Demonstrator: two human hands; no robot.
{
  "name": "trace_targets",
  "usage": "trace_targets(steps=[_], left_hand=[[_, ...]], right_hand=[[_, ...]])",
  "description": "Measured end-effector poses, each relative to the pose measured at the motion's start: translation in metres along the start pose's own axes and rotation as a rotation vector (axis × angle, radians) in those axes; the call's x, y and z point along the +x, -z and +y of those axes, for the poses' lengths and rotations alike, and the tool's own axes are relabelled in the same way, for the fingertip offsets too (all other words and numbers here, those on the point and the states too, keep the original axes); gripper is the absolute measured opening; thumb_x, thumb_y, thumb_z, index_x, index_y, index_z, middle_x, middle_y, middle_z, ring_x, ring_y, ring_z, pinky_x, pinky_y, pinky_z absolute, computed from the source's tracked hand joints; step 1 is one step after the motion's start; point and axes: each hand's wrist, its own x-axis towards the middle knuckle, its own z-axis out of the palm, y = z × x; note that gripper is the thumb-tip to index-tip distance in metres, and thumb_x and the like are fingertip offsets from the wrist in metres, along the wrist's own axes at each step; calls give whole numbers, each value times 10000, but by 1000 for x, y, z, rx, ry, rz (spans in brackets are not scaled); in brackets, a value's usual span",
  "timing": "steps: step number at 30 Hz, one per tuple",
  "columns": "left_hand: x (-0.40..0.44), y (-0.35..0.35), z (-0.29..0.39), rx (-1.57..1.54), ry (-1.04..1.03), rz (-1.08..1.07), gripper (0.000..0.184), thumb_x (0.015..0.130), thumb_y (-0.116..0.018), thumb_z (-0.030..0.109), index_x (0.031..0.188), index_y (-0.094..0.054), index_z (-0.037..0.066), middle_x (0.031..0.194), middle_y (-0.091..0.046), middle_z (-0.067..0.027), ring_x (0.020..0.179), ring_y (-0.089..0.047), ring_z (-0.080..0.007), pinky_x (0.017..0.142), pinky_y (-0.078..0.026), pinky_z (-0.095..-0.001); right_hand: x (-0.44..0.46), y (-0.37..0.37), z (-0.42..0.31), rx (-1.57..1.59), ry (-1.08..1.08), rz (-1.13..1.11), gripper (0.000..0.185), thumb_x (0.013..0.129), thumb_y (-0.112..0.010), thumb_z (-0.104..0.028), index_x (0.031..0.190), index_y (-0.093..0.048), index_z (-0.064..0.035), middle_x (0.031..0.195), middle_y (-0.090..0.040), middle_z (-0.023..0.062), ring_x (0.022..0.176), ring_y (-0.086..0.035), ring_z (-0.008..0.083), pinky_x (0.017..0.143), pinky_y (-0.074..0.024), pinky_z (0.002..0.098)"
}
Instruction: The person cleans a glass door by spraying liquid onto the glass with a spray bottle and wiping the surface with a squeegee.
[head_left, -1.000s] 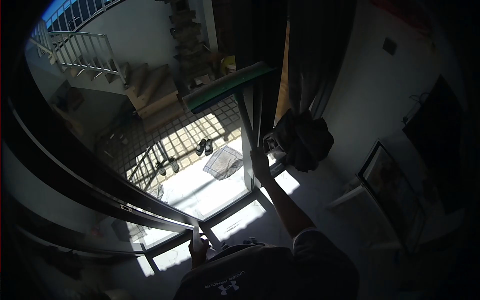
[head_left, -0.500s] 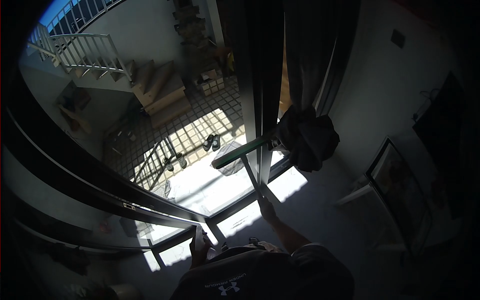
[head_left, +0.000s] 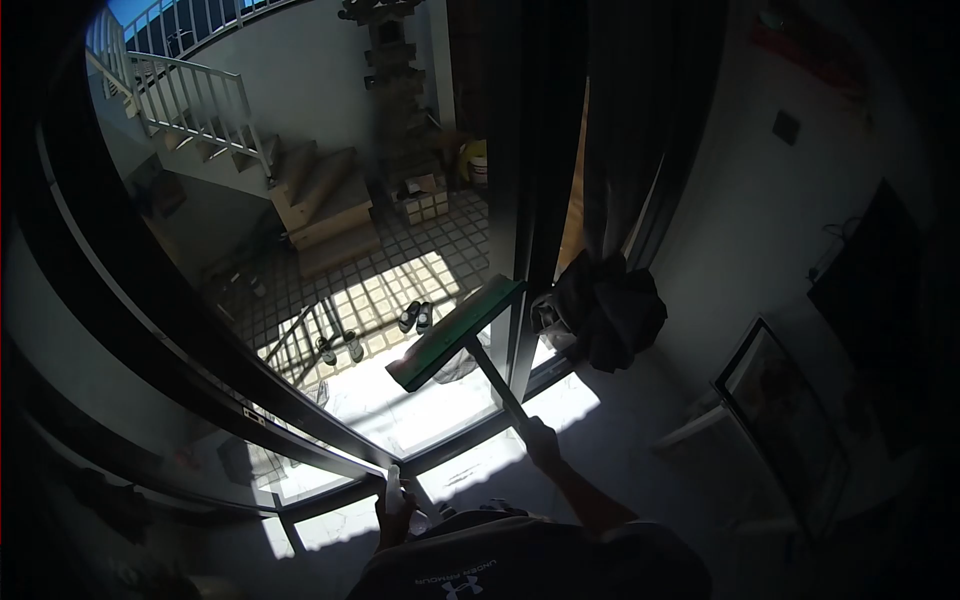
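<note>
White and slim, a bottle-like object (head_left: 394, 483) sits upright in the low left hand's (head_left: 396, 518) grasp. The right hand (head_left: 541, 444), arm stretched forward, clenches the handle of one green, wide-bladed squeegee (head_left: 455, 335), tilted before a dark door frame (head_left: 508, 230). Left to right: two pairs of shoes (head_left: 409, 318) on sunlit tiles (head_left: 385, 285), one bunched dark curtain (head_left: 620, 315), grey floor (head_left: 625, 420), dim wall (head_left: 730, 230).

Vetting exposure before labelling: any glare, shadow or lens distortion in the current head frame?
Head view: floor at the doorway blown out white, barred shadows across the tiles; same view: left hand and right hand dim, fine detail lost; same view: door frame strongly bowed, corners black; squeegee readable against the glare.
</note>
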Motion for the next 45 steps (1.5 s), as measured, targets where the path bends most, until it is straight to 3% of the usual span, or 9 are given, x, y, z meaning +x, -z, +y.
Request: trace_targets(steps=[4, 6, 17, 19, 23, 30, 35, 41, 45], left_hand=[[1, 7, -30, 25, -124, -149, 711, 729, -616, 207, 1307, -243, 28, 903, -469, -74, 614, -462, -107, 493, -451, -227], [2, 7, -40, 103, -163, -161, 776, 716, -650, 327, 1303, -248, 15, 950, -492, -97, 602, -469, -118, 493, -448, -237], [-26, 16, 17, 137, -250, -9, 654, 683, -570, 58, 1282, -310, 38, 895, -559, -105, 579, -522, -116, 509, -478, -255], [-28, 15, 24, 225, -6, 59, 671, 673, -587, 54, 1279, -303, 18, 892, -557, -103, 601, -519, -118, 507, -481, -257], [-33, 24, 5, 143, -24, 103, 597, 671, -617, 104, 1215, -398, -7, 844, -552, -56, 661, -511, -117, 607, -446, -260], [-30, 20, 14, 124, 32, 93, 385, 663, -647, 128, 1003, -527, -7, 735, -528, -36, 654, -514, -117, 595, -436, -255], [-23, 19, -5, 142, -24, -14, 360, 698, -631, 144, 1022, -527, 24, 711, -537, -34, 665, -531, -112, 597, -431, -257], [-18, 11, 10, 347, -62, -87, 394, 706, -622, 250, 1067, -533, 119, 762, -566, -67, 684, -558, -186, 640, -434, -305], [-11, 22, -15, 421, -120, -178, 595, 715, -579, 248, 1262, -362, 162, 948, -568, -82, 790, -558, -233, 690, -444, -328]], right_hand=[[125, 15, -70, 260, -21, 183, 215, 814, -561, -251, 756, -518, -48, 504, -464, 78, 453, -493, 158, 410, -351, 323], [175, 39, -117, 234, -61, 129, 178, 829, -518, -208, 828, -535, -31, 676, -516, 136, 618, -536, 271, 504, -393, 312], [287, 79, -191, 231, 61, 312, 304, 866, -466, -321, 893, -513, -22, 501, -413, 62, 423, -437, 150, 380, -316, 277], [289, 57, -161, 131, 201, 400, 277, 865, -472, -297, 874, -507, -22, 504, -416, 64, 433, -442, 162, 388, -320, 283], [253, 10, -111, 144, 304, 395, 213, 860, -486, -229, 800, -475, -26, 512, -414, 85, 463, -450, 195, 418, -332, 307], [110, -61, -25, 243, -178, 125, 199, 863, -445, -202, 801, -470, -15, 662, -492, 128, 640, -527, 292, 519, -380, 366], [-13, -83, 60, 38, -347, -83, 282, 886, -411, -280, 790, -461, -20, 599, -473, 124, 526, -485, 268, 452, -354, 373], [-91, -43, 106, -384, -27, -427, 370, 862, -407, -392, 765, -511, -52, 651, -523, 184, 617, -524, 399, 485, -398, 467], [-88, -24, 47, -152, -223, -273, 313, 852, -468, -322, 763, -509, -26, 624, -497, 172, 584, -508, 377, 475, -387, 421]])
